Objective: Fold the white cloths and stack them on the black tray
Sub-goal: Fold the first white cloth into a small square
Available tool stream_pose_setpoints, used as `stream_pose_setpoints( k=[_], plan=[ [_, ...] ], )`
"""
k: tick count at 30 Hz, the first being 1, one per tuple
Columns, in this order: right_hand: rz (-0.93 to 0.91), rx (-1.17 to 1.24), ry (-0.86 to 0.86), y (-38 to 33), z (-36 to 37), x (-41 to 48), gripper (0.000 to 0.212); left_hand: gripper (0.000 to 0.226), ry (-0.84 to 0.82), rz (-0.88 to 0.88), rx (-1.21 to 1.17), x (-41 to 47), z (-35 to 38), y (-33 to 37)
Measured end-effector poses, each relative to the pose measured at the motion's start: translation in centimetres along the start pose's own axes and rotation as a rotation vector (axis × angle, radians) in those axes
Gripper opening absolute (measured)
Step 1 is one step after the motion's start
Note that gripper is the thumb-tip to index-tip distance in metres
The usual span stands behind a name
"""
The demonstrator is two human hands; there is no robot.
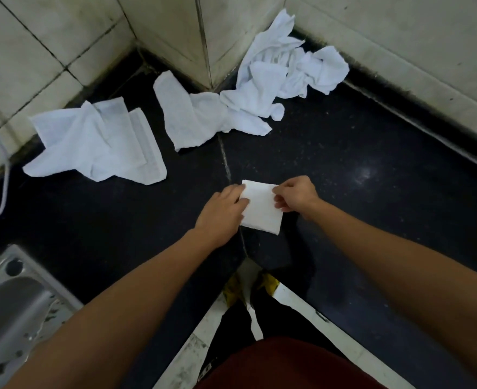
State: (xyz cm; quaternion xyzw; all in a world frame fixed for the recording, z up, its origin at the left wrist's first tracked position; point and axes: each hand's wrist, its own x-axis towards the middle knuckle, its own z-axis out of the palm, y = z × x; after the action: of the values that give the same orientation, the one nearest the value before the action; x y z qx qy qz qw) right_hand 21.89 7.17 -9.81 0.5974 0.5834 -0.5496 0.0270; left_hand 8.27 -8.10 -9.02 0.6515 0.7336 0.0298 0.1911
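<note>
A small white cloth (pixel 262 210), folded into a neat rectangle, lies on the black counter (pixel 358 153) in front of me. My left hand (pixel 222 211) holds its left edge, fingers reaching to the top left corner. My right hand (pixel 296 196) pinches its top right edge between thumb and fingers. Unfolded white cloths lie farther back: one spread at the left (pixel 97 141), one in the middle (pixel 195 119), and a crumpled heap (pixel 282 71) in the wall corner. No black tray is visible apart from the dark counter surface.
Tiled walls (pixel 49 43) close the counter at the back and right. A steel sink (pixel 13 310) sits at the lower left. A white cable (pixel 4 175) hangs along the left wall. The counter's inner corner edge (pixel 248 259) is just below my hands.
</note>
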Motion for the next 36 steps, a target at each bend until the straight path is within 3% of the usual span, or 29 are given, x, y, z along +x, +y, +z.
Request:
stream_pose_setpoints(
  k=[3, 7, 11, 13, 16, 20, 22, 24, 27, 31, 34, 36],
  plan=[
    [0.066, 0.015, -0.095, 0.7, -0.3, 0.3, 0.013, 0.051, -0.168, 0.064, 0.191, 2.2, 0.5, 0.6],
    [0.068, 0.125, -0.006, 0.9, -0.7, 1.5, 0.011, 0.053, -0.252, 0.048, 0.209, 2.2, 1.1, -0.1],
    [-0.140, -0.101, 0.127, 1.8, 0.0, 0.3, 0.012, 0.060, -0.262, 0.014, 0.110, 1.3, 1.6, -0.4],
    [-0.214, -0.215, 0.018, 2.9, 0.5, -1.5, 0.008, 0.060, -0.263, 0.004, 0.095, 1.4, 1.7, -0.4],
    [-0.153, -0.292, -0.169, 5.3, 0.7, -3.5, 0.003, 0.061, -0.258, -0.001, 0.090, 1.5, 1.7, -0.4],
    [-0.075, -0.311, -0.226, 6.5, -0.6, -4.1, 0.002, 0.060, -0.257, -0.013, 0.083, 1.3, 1.7, -0.3],
    [-0.096, -0.314, -0.163, 5.8, -1.3, -3.5, 0.004, 0.060, -0.265, -0.017, 0.095, 1.3, 1.5, 0.0],
    [-0.136, -0.258, 0.042, 4.3, -1.9, -2.0, 0.006, 0.061, -0.270, -0.025, 0.104, 1.4, 1.4, 0.3],
    [-0.123, -0.266, 0.167, 1.4, -2.1, 0.1, 0.033, 0.062, -0.274, -0.053, 0.093, 1.4, 1.3, 0.6],
    [-0.021, -0.313, 0.057, -0.2, -1.2, 1.4, 0.047, 0.059, -0.157, -0.147, -0.034, 0.6, 1.1, 0.5],
    [0.031, -0.060, -0.074, -0.1, -1.4, 0.9, 0.040, 0.059, -0.031, -0.296, -0.219, 0.2, 0.6, 0.0],
    [0.017, -0.029, -0.179, 0.2, -1.8, -0.1, 0.029, 0.064, -0.002, -0.373, -0.332, 0.6, 0.1, -0.4]
  ],
)
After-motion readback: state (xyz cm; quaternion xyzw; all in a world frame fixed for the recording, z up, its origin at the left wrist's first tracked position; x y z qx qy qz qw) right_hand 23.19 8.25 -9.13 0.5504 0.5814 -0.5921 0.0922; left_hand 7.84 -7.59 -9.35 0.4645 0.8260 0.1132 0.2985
